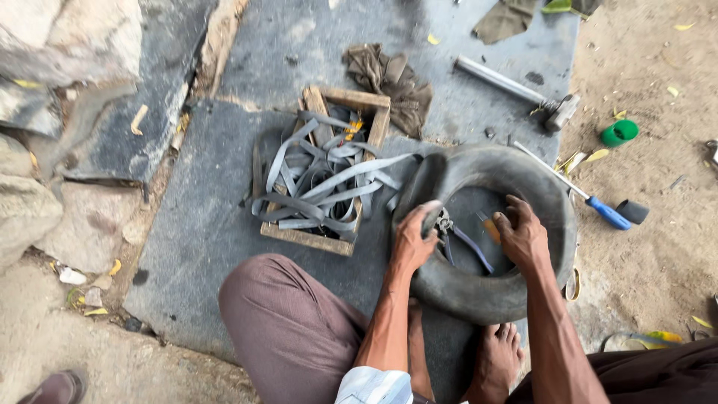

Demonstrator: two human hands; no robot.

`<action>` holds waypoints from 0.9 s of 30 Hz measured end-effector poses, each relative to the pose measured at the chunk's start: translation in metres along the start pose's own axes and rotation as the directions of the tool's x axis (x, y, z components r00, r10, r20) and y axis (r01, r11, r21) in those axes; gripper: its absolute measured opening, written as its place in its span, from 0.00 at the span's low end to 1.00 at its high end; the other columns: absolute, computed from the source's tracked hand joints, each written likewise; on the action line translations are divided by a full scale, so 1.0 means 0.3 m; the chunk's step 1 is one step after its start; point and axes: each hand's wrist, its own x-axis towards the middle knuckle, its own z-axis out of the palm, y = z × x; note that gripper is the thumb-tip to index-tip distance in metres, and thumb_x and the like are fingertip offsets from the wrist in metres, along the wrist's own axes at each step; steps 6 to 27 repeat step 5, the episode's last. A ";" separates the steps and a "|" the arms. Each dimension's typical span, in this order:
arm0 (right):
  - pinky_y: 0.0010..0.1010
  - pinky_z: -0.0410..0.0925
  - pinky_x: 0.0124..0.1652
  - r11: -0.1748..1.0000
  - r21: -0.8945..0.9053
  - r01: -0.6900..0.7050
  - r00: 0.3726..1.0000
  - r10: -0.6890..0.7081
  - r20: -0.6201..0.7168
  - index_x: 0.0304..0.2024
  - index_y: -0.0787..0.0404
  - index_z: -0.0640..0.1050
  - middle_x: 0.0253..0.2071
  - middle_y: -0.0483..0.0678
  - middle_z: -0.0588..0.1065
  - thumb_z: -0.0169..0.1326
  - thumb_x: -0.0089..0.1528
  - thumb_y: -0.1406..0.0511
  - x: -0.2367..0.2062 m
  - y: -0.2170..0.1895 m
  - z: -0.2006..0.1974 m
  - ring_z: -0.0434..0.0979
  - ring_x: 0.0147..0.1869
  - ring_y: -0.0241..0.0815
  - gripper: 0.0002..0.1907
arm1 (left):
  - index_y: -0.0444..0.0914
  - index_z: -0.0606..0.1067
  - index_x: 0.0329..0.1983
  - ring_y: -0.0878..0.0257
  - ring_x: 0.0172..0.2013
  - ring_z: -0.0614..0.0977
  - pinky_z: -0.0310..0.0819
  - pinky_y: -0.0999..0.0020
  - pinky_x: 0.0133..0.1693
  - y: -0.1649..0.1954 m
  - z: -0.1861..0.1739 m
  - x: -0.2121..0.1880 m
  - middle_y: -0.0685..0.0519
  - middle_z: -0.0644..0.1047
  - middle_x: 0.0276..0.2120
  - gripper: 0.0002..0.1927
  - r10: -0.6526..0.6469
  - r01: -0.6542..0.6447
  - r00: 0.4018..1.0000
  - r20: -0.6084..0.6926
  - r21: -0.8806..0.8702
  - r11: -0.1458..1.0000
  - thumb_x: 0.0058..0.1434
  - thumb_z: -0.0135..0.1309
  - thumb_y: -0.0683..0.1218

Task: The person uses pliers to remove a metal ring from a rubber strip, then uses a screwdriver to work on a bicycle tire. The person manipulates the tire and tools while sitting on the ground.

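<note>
Our left hand is clamped over the inner rim of the fat black rubber inner tube, fingers curled shut on the rubber, and our right hand is closed on the same rim just across the hole; whether it also pinches something small we cannot tell. The tube lies flat on the dark grey stone slab right in front of our bare feet, beside the shallow wooden box of grey rubber strips

What could go wrong, as we judge it: a pair of blue-handled pliers lies inside the ring, touching or nearly touching the rubber, and pulling the rim against the metal could nick the tube. The rubber looks slack, so a tug from one hand alone could fold it or slip it free. A blue-handled screwdriver lies just beside the outer wall, another point to snag on

The tube itself looks dull, dusty and part-inflated, its wall thick and rounded at the far side, flatter and creased near our hands. A crumpled brown rag lies beyond the box
</note>
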 end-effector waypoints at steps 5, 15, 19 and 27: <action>0.41 0.71 0.57 1.000 -0.007 -0.006 0.967 0.004 -0.255 0.64 0.65 0.73 0.60 0.63 0.75 0.57 0.67 0.64 0.020 0.058 -0.133 0.77 0.60 0.57 0.23 | 0.41 0.76 0.50 0.48 0.47 0.83 0.76 0.55 0.47 0.036 -0.042 0.047 0.44 0.82 0.45 0.13 -0.430 0.474 0.870 -0.240 0.175 0.863 0.66 0.55 0.51; 0.41 0.71 0.57 1.000 -0.007 -0.006 0.967 0.004 -0.255 0.64 0.65 0.73 0.60 0.63 0.75 0.57 0.67 0.64 0.020 0.058 -0.133 0.77 0.60 0.57 0.23 | 0.41 0.76 0.50 0.48 0.47 0.83 0.76 0.55 0.47 0.036 -0.042 0.047 0.44 0.82 0.45 0.13 -0.430 0.474 0.870 -0.240 0.175 0.863 0.66 0.55 0.51; 0.41 0.71 0.57 1.000 -0.007 -0.006 0.967 0.004 -0.255 0.64 0.65 0.73 0.60 0.63 0.75 0.57 0.67 0.64 0.020 0.058 -0.133 0.77 0.60 0.57 0.23 | 0.41 0.76 0.50 0.48 0.47 0.83 0.76 0.55 0.47 0.036 -0.042 0.047 0.44 0.82 0.45 0.13 -0.430 0.474 0.870 -0.240 0.175 0.863 0.66 0.55 0.51; 0.41 0.71 0.57 1.000 -0.007 -0.006 0.967 0.004 -0.255 0.64 0.65 0.73 0.60 0.63 0.75 0.57 0.67 0.64 0.020 0.058 -0.133 0.77 0.60 0.57 0.23 | 0.41 0.76 0.50 0.48 0.47 0.83 0.76 0.55 0.47 0.036 -0.042 0.047 0.44 0.82 0.45 0.13 -0.430 0.474 0.870 -0.240 0.175 0.863 0.66 0.55 0.51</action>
